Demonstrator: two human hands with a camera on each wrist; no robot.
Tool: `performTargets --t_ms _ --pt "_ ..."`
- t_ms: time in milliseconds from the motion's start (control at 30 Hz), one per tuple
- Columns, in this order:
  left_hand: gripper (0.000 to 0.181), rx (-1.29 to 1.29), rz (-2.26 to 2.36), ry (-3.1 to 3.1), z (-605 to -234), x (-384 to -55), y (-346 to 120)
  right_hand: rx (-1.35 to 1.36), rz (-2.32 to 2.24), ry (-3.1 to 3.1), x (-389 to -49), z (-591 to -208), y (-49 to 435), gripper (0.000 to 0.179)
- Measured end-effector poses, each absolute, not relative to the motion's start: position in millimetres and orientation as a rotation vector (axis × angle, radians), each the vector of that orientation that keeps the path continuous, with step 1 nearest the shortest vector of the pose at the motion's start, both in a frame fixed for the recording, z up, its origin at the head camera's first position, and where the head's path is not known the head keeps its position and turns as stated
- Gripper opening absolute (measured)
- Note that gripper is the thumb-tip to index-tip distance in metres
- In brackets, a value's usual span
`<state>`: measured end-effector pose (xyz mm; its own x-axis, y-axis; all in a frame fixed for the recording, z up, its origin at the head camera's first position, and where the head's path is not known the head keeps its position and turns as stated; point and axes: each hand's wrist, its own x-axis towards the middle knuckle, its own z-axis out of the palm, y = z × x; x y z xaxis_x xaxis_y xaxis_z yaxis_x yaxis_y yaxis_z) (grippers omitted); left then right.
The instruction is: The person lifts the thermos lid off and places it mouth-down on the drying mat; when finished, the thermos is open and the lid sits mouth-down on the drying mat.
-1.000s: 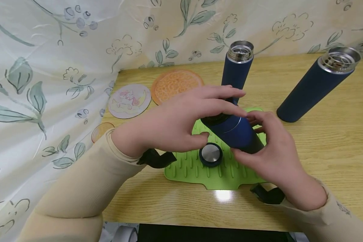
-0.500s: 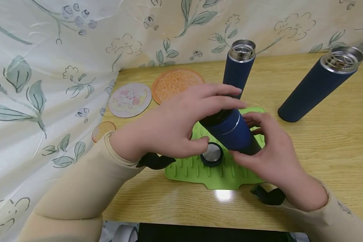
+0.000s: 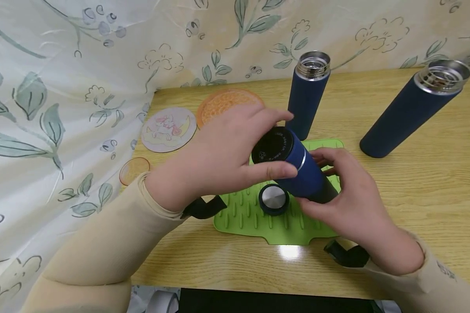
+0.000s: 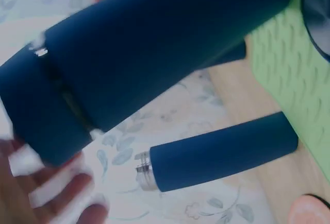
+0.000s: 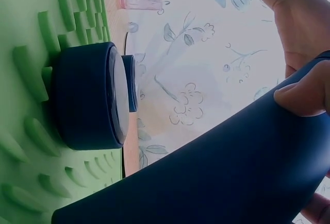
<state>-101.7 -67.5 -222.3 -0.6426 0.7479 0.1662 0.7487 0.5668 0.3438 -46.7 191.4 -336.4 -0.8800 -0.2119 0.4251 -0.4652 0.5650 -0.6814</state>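
Note:
My right hand (image 3: 346,204) grips the lower part of a dark blue thermos bottle (image 3: 307,180), which leans toward the left over a green ridged mat (image 3: 243,221). Near its raised end runs a thin silver ring, and that end carries a black disc with white print. Around this end hovers my left hand (image 3: 227,152), thumb straight across the near side and fingers spread beyond it. In the left wrist view its fingers (image 4: 56,193) are blurred beside the bottle's end. On the mat lies a round dark lid (image 3: 274,199) with a silver top, also large in the right wrist view.
Two more blue thermos bottles, one behind the mat (image 3: 307,104) and one at the right (image 3: 413,111), stand with steel mouths uncovered. Round coasters lie at the left: pink (image 3: 168,129), orange (image 3: 215,108) and small amber (image 3: 134,170). A leaf-patterned curtain (image 3: 113,52) borders the table.
My left thumb has swung from beside the bottle to across its near side, and the fingers have drawn back, baring the black disc. The right hand keeps its grip.

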Motion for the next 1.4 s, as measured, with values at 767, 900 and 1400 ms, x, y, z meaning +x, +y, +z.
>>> performTargets --t_ms 767,900,1400 --pt "0.062 -1.372 -0.934 -2.737 -226.1 -113.3 -67.0 0.475 1.161 -2.475 -43.9 -338.1 205.3 0.088" --pt "0.062 -1.229 -0.959 -2.776 -226.6 -117.9 -63.3 0.363 1.214 -2.444 -42.7 -341.6 215.3 0.090" --pt "0.065 -1.154 -0.548 -3.083 -272.2 -154.7 -29.8 -0.278 1.469 -2.161 -35.2 -345.9 267.9 0.101"
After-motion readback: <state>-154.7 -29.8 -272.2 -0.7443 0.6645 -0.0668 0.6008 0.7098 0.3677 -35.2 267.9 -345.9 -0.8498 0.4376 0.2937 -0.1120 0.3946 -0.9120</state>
